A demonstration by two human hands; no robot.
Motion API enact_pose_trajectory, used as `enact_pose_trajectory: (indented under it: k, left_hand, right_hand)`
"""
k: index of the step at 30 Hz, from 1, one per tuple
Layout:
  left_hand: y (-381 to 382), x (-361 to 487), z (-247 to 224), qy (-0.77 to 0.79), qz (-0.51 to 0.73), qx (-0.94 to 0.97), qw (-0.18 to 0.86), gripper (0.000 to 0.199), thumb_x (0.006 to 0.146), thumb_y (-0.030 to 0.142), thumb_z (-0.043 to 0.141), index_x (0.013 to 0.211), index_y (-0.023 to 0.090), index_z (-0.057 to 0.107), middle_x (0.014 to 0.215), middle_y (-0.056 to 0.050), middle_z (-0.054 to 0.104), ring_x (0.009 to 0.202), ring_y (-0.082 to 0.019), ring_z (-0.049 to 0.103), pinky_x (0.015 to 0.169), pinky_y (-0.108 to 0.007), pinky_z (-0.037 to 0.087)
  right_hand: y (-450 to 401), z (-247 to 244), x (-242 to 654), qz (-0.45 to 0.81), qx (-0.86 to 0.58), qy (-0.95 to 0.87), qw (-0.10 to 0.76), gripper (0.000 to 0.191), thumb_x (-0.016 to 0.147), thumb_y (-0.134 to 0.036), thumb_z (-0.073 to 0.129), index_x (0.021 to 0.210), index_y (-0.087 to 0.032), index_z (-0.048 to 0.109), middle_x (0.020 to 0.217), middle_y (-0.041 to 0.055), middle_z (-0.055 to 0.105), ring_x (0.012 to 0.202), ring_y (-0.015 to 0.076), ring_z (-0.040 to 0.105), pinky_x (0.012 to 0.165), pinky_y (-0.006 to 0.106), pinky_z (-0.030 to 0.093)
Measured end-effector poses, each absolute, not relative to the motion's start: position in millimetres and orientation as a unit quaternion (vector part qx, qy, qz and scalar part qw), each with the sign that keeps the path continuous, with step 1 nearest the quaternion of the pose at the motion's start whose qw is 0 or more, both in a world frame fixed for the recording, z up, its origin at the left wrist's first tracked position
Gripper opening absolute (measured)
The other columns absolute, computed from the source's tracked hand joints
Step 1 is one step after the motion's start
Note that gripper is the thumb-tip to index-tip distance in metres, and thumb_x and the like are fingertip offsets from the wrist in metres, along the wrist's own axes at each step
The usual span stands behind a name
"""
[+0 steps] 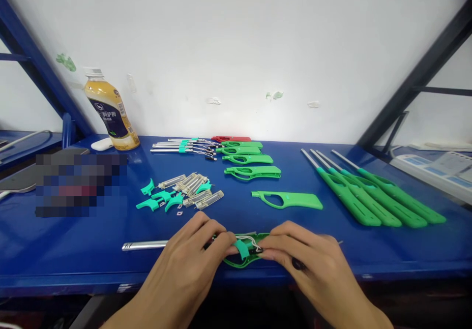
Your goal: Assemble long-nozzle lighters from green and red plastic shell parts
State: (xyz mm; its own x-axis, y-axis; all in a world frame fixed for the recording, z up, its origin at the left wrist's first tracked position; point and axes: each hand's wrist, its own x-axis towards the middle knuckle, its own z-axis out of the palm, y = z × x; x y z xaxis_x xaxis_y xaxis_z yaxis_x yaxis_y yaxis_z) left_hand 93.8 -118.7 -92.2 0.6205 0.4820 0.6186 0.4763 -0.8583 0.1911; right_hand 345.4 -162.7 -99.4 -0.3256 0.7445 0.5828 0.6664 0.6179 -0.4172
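An opened green lighter shell [236,264] lies at the table's front edge, with a silver metal tube [144,246] reaching out to the left. My left hand [191,255] is closed over the tube end of the shell, its fingertips against a teal trigger [242,250]. My right hand [306,255] pinches at a small black part [255,251] with white wires [254,241] inside the shell. A dark rounded end [298,264] shows under the right fingers, and a thin tip pokes out beyond that hand; what tool it belongs to is hidden.
Behind my hands lie loose teal triggers [147,204], clear fuel tanks [191,186] and metal tubes with wires [173,148]. Green shell halves [289,200] and a red one [232,138] run up the middle. Assembled green lighters [354,201] lie right; a bottle [110,112] stands left.
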Motion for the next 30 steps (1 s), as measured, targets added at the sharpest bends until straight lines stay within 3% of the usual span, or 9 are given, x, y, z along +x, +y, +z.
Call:
enact_pose_trajectory:
  k: [5, 25, 30]
  left_hand:
    - [-114.9, 98.2, -89.8, 0.264, 0.347, 0.9, 0.001, 0.019, 0.11, 0.008, 0.049, 0.103, 0.018, 0.063, 0.087, -0.002, 0.066, 0.077, -0.018, 0.052, 0.07, -0.033, 0.047]
    - [-116.2, 103.3, -95.6, 0.248, 0.373, 0.893, 0.031, 0.021, 0.108, 0.0, 0.049, 0.102, 0.019, 0.058, 0.085, 0.001, 0.062, 0.072, -0.016, 0.047, 0.065, -0.031, 0.041]
    - [-114.4, 103.3, -97.0, 0.246, 0.373, 0.894, 0.028, 0.019, 0.108, 0.002, 0.05, 0.105, 0.018, 0.06, 0.087, -0.001, 0.063, 0.075, -0.017, 0.047, 0.066, -0.032, 0.042]
  right_hand:
    - [-162.2, -97.7, 345.9, 0.066, -0.432, -0.808, 0.395, 0.008, 0.109, -0.027, 0.064, 0.11, -0.03, 0.072, 0.097, -0.0056, 0.074, 0.076, 0.0065, 0.072, 0.069, 0.02, 0.049]
    - [-160.4, -98.3, 341.4, 0.036, -0.412, -0.796, 0.442, 0.008, 0.107, -0.02, 0.066, 0.106, -0.026, 0.07, 0.091, -0.0053, 0.075, 0.073, 0.0066, 0.072, 0.068, 0.016, 0.05]
    - [-161.1, -99.4, 343.7, 0.033, -0.421, -0.803, 0.42, 0.007, 0.108, -0.027, 0.065, 0.106, -0.026, 0.072, 0.09, -0.0049, 0.074, 0.072, 0.0079, 0.07, 0.068, 0.02, 0.048]
